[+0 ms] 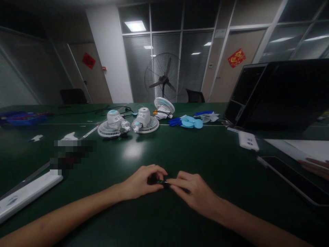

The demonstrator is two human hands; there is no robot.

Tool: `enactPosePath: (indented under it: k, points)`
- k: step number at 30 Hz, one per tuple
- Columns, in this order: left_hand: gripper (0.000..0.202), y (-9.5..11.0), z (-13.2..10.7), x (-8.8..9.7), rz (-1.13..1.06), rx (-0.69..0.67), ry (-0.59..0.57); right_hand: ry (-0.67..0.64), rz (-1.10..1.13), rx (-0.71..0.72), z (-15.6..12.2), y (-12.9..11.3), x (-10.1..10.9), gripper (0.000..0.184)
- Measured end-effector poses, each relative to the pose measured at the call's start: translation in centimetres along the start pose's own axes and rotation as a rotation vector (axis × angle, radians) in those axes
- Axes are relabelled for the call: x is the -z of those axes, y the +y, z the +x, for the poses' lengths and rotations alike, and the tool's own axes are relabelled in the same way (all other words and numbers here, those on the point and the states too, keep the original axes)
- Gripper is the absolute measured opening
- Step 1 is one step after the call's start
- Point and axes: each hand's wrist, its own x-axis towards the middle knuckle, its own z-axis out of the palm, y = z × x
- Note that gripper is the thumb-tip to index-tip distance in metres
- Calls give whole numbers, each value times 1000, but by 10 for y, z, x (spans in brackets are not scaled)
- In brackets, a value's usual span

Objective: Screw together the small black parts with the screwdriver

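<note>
Both my hands rest on the dark green table (164, 151) near its front edge, fingertips meeting. My left hand (142, 181) is curled, its fingers pinched on a small dark part (164, 183). My right hand (191, 192) pinches the same small dark part from the other side. The part is too small and dark to name. Farther back lie three small white fan assemblies (113, 125) (145, 121) (163, 108), face down or tilted, with blue fan blades (189, 121) beside them.
A large dark monitor (280, 92) stands at the right, with a white device (248, 140) and a tablet (290, 178) before it. A white bar (25, 193) lies at the left. A pedestal fan (163, 77) stands behind the table. Another person's fingers (315, 166) show at the right edge.
</note>
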Motion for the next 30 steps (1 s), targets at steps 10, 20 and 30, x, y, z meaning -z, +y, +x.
enactPosePath:
  k: [10,20,30]
  points:
    - [43,1,1,-1,49,-19,-5,-87,-135,84,0,7,-1,32]
    - [49,7,-2,-2,87,-58,-36,32,-104,-15,-1,6,-2,26]
    - [51,-55,-5,47,136,-16,43,88,-5,-65,-5,8,1,31]
